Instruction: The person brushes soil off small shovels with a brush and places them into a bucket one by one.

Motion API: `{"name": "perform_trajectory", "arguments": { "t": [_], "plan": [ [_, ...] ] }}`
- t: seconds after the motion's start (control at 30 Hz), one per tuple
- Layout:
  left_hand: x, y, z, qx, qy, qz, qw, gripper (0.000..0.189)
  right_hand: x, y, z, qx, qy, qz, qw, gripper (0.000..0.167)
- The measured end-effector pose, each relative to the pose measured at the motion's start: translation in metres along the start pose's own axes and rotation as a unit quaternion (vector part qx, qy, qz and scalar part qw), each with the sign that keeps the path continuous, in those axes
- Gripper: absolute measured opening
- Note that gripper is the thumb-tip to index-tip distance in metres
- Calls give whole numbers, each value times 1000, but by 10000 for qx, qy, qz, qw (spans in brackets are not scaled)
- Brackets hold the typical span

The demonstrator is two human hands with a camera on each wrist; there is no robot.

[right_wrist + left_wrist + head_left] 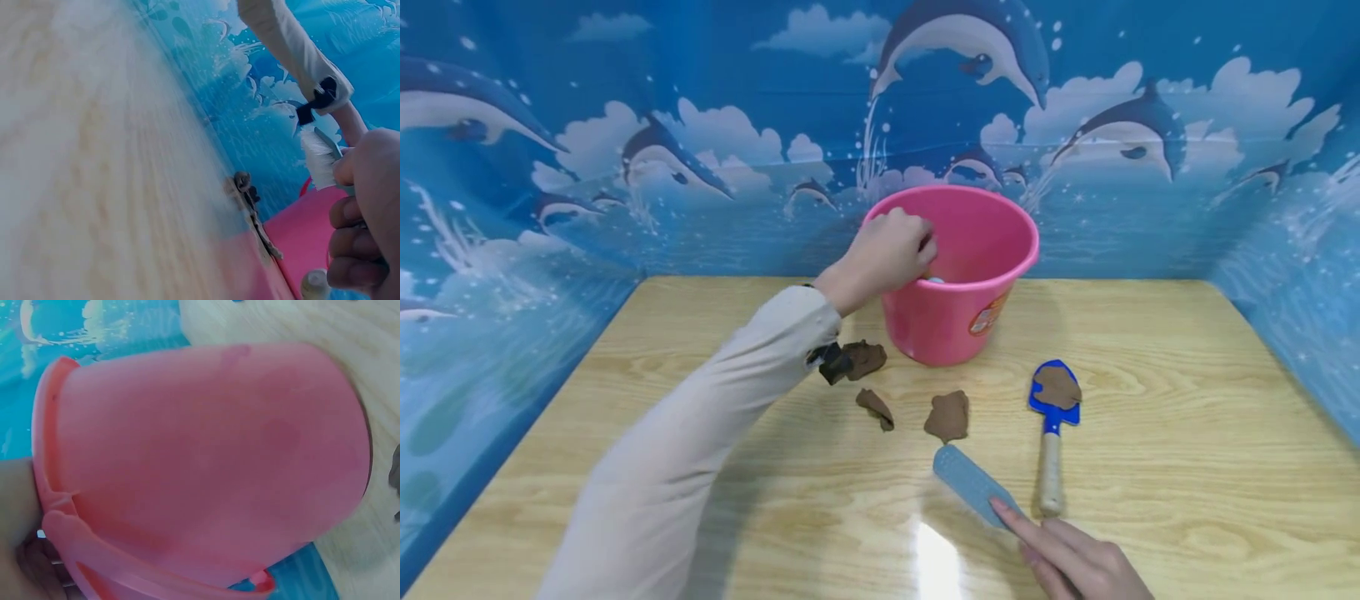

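My left hand point(887, 254) reaches over the rim of a pink bucket point(925, 325), its fingers bent down inside. A small pale blue and orange bit shows just below those fingers; whether they hold it is hidden. In the left wrist view, the bucket's side point(206, 462) and handle point(156, 575) fill most of the picture, the left hand point(40, 569) behind the handle. At the front right, my right hand point(1078, 558) grips a grey-blue brush point(973, 482), index finger along its back. White bristles of the brush point(319, 159) show in the right wrist view.
Several brown clay-like pieces lie on the wooden table point(1150, 483): one flat point(948, 415), one curled point(876, 408), one lumpy point(865, 358). A blue shovel point(1051, 467) with a wooden handle lies to the right, a brown piece point(1057, 387) on its blade. Dolphin-print sheets wall the table's back and sides.
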State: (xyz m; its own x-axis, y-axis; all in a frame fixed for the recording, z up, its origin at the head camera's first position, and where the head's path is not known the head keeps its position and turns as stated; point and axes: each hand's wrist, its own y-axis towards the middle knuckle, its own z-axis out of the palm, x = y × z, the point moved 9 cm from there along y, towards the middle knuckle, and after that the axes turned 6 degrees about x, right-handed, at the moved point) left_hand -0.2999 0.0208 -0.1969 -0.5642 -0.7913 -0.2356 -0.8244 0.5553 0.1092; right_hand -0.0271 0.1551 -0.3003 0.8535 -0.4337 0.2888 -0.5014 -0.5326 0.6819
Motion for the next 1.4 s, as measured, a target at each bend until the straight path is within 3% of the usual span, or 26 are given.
{"name": "perform_trajectory", "arguments": {
  "t": [0.17,0.43,0.53,0.63,0.73,0.8,0.87,0.93,1.0,1.07,1.17,1.27,1.4],
  "plan": [
    [3,-10,-2,-319,-420,16,9986,32,-13,-2,-14,-147,-68,106,9998,38],
    [-3,-16,2,-410,-491,192,9978,31,-44,-20,-32,-200,-583,873,9943,41],
    [-6,-20,5,-389,-472,259,9978,30,-65,-33,-46,-234,-956,1484,9840,33],
    [-7,-23,7,-390,-449,291,9978,28,-88,-49,-64,-345,-1310,2264,9646,39],
    [-16,-31,2,-892,-16,532,9946,22,-106,-64,-79,-572,-1486,2781,9473,45],
    [-31,-42,-1,-1451,337,926,9845,16,-114,-72,-85,-667,-1555,3040,9375,44],
    [-54,-57,3,-1836,586,1385,9714,12,-120,-77,-88,-683,-1605,3213,9308,42],
    [-82,-68,23,-1509,456,1772,9715,12,-124,-81,-90,-584,-1659,3412,9234,40],
    [-107,-74,57,-642,-82,1847,9807,13,-128,-84,-91,-412,-1758,3646,9135,39],
    [-123,-76,96,325,-568,1458,9871,20,-131,-86,-90,-191,-1873,3921,9005,39],
    [-135,-76,147,1322,-1045,670,9834,34,-135,-87,-87,-12,-1860,4177,8893,40],
    [-142,-75,183,1895,-1037,221,9761,43,-138,-88,-83,106,-1739,4310,8854,40],
    [-138,-73,207,2187,-1141,-57,9691,41,-140,-91,-78,128,-1679,4350,8846,39]
  ]
}}
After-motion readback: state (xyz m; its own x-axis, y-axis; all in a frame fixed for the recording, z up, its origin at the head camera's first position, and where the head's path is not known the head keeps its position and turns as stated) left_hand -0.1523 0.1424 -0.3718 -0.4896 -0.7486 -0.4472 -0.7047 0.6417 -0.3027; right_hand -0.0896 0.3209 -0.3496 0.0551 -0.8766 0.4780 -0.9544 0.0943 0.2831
